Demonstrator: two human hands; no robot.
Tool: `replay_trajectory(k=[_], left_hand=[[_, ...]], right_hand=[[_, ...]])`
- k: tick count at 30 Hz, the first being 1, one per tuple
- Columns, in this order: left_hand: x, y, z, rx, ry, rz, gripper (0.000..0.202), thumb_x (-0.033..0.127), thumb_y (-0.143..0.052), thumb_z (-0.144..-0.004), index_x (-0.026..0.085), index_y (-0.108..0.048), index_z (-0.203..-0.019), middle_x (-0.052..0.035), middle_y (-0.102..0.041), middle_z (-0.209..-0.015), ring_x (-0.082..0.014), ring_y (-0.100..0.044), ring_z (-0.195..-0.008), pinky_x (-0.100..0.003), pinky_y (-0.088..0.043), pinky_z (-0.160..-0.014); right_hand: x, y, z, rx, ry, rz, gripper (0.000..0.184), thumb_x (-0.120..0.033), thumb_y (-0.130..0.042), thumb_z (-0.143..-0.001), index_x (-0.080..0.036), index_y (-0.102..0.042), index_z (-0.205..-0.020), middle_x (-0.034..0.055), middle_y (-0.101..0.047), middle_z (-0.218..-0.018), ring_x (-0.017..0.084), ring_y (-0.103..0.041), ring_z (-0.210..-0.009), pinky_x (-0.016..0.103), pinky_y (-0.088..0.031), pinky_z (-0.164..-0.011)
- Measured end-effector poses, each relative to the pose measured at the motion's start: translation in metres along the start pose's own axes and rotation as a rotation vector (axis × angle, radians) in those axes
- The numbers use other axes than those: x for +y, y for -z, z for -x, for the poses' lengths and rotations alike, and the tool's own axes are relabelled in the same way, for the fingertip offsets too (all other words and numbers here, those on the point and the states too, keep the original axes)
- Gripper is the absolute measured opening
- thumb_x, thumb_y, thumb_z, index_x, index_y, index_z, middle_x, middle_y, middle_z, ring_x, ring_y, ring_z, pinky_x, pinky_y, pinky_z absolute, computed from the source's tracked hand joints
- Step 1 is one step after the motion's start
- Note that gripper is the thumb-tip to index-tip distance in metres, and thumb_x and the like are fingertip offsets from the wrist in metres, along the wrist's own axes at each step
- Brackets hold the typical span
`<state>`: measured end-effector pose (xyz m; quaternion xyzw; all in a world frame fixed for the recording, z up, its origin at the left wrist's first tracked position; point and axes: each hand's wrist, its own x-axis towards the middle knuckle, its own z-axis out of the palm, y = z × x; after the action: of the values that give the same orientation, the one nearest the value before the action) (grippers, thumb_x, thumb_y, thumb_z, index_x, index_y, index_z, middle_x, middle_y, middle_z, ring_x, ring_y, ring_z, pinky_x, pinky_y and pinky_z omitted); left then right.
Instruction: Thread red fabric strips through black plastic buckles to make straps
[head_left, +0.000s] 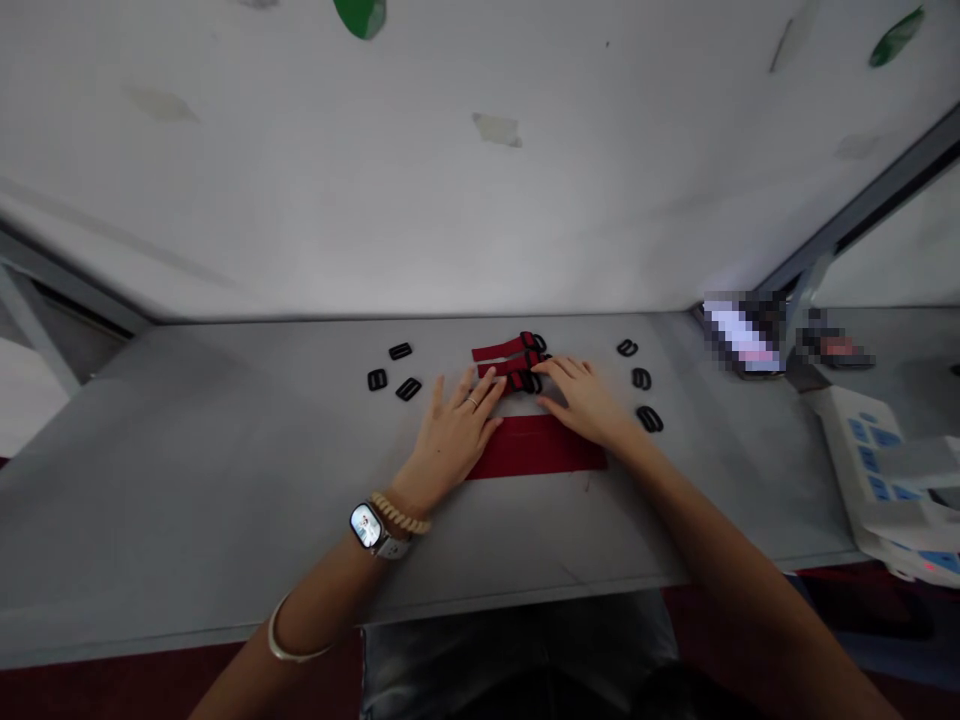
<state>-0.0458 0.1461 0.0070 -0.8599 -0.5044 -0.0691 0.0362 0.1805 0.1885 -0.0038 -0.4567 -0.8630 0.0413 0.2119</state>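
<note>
Three short red straps with black buckles (501, 350) lie one above another on the grey tabletop. My left hand (454, 435) is open, its fingers spread and its fingertips on the left part of the lowest strap. My right hand (581, 402) is open too, thumb and forefinger apart, with its fingertips at the buckle ends of the two lower straps. Below the straps a flat piece of red fabric (544, 447) lies partly under my left hand and close beneath the right. The fingers hide parts of the lower straps.
Several black slide buckles (401, 351) lie at the left. Three black rings (641, 379) form a column at the right. A blurred phone-like object (742, 335) stands against the frame, and a white machine with blue buttons (874, 450) sits at the far right. A white wall (360, 220) closes off the back.
</note>
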Motion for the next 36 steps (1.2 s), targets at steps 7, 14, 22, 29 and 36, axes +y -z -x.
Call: replay_trajectory(k=[7, 14, 22, 29, 36], left_hand=[[0.002, -0.008, 0.000, -0.071, -0.096, 0.048, 0.054, 0.039, -0.033, -0.103, 0.021, -0.029, -0.153, -0.0066, -0.035, -0.158, -0.0264, -0.021, -0.150, -0.058, -0.024, -0.118], [-0.003, 0.000, 0.000, 0.008, -0.029, -0.046, 0.051, 0.036, -0.038, -0.101, 0.022, -0.038, -0.150, -0.0089, -0.034, -0.158, -0.0298, -0.021, -0.150, -0.062, -0.012, -0.120], [-0.070, 0.035, 0.013, 0.026, 0.282, -0.193, 0.032, 0.016, -0.052, -0.088, 0.015, -0.067, -0.116, -0.0195, -0.065, -0.123, -0.0418, -0.052, -0.124, -0.070, -0.018, -0.111], [-0.105, 0.032, 0.015, -0.110, 0.339, -0.050, 0.034, 0.023, -0.055, -0.086, 0.029, -0.066, -0.118, -0.0114, -0.070, -0.108, -0.0349, -0.060, -0.106, -0.067, -0.032, -0.097], [-0.093, 0.021, 0.003, -0.054, 0.282, 0.022, 0.020, 0.027, -0.059, -0.089, 0.024, -0.067, -0.106, -0.0099, -0.071, -0.100, -0.0334, -0.057, -0.110, -0.063, -0.028, -0.102]], right_hand=[[-0.014, -0.006, 0.002, 0.022, 0.141, 0.001, 0.030, -0.020, -0.051, -0.095, -0.016, -0.063, -0.121, 0.0137, -0.064, -0.121, 0.026, -0.058, -0.112, 0.043, -0.047, -0.093], [-0.015, -0.003, 0.003, 0.035, 0.049, 0.184, 0.020, -0.017, -0.051, -0.093, -0.015, -0.070, -0.101, 0.0145, -0.068, -0.101, 0.029, -0.059, -0.101, 0.044, -0.045, -0.085], [-0.026, 0.000, 0.006, 0.124, 0.021, 0.018, 0.013, -0.024, -0.060, -0.090, -0.019, -0.067, -0.099, 0.0095, -0.066, -0.101, 0.027, -0.055, -0.099, 0.041, -0.040, -0.084], [-0.041, 0.000, 0.005, -0.124, 0.099, -0.052, 0.016, -0.029, -0.070, -0.085, -0.019, -0.062, -0.095, 0.0082, -0.062, -0.104, 0.026, -0.051, -0.100, 0.041, -0.040, -0.087], [-0.041, 0.004, 0.005, -0.200, 0.047, -0.291, 0.022, -0.007, -0.056, -0.085, -0.019, -0.057, -0.103, 0.0044, -0.067, -0.091, 0.022, -0.056, -0.095, 0.038, -0.041, -0.087]])
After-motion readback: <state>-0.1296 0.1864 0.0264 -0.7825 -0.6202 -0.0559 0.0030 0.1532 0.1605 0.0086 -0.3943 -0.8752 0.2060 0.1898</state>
